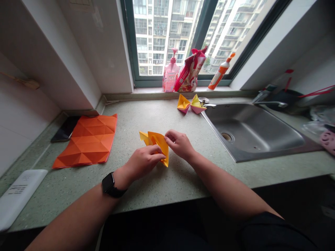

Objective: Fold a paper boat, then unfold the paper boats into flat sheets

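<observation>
Between my two hands, just over the middle of the counter, is a partly folded piece of yellow-orange origami paper point(158, 139) with pointed flaps. My left hand point(146, 158) is closed on its near side, the thumb lying along the paper. At its right edge, my right hand point(179, 143) pinches a corner between thumb and fingers. A black watch point(108, 182) is on my left wrist. Two finished-looking paper boats, one orange and purple point(183, 104) and one yellow and pink point(198, 104), stand side by side near the back of the counter.
Creased orange sheets point(87, 141) lie at the left, partly over a dark flat object point(62, 130). A white flat device point(19, 197) rests at the front left. The steel sink point(256, 129) is to the right. A pink pump bottle point(170, 75) stands on the windowsill.
</observation>
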`<state>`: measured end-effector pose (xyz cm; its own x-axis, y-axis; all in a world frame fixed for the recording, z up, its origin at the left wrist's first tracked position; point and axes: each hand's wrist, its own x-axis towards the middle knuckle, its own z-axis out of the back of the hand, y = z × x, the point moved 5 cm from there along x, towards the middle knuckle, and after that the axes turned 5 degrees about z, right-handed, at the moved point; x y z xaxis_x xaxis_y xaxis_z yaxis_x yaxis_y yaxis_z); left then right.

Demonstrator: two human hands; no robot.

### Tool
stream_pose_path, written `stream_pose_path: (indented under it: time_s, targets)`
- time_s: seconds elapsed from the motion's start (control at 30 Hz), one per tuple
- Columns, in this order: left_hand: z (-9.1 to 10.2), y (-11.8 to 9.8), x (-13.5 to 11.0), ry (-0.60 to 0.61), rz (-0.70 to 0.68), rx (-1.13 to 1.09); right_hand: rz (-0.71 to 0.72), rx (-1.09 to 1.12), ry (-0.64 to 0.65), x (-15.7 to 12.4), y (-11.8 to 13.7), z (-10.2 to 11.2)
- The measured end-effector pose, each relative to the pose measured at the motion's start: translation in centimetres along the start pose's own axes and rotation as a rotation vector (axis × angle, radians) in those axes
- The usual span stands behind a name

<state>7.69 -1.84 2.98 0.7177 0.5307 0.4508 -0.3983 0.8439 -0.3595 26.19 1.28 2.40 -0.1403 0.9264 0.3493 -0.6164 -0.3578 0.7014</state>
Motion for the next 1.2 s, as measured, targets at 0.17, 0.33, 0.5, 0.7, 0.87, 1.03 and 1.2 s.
stream_pose_path:
  time_s: [0.17, 0.33, 0.5, 0.7, 0.87, 1.03, 1.2]
  targets:
    - [0.1, -0.3, 0.2, 0.006, -0.013, 0.019, 0.018, 0.003, 0.01, 0.1, -0.1, -0.1]
    - [1.6, -0.3, 0.0, -0.15, -0.007, 0.035, 0.03, 0.004, -0.004, 0.3, -1.0, 0.3]
    - [3.0, -0.2, -0.3, -0.263, -0.014, 0.092, 0.011, 0.012, -0.038, 0.7, -2.0, 0.9]
    - [3.9, 0.7, -0.3, -0.238, -0.007, 0.17, -0.104, 0.079, -0.16, 1.1, -4.8, 2.2]
    - [3.7, 2.2, -0.3, -0.105, 0.009, 0.265, -0.234, 0.229, -0.162, 1.6, -7.5, 2.3]
    - [2.8, 3.3, -0.4, 0.053, 0.008, 0.201, -0.323, 0.392, -0.109, 1.8, -8.1, 1.6]
    - [1.9, 3.0, -0.4, 0.24, 0.035, 0.027, -0.334, 0.418, -0.056, 1.7, -7.9, 1.0]
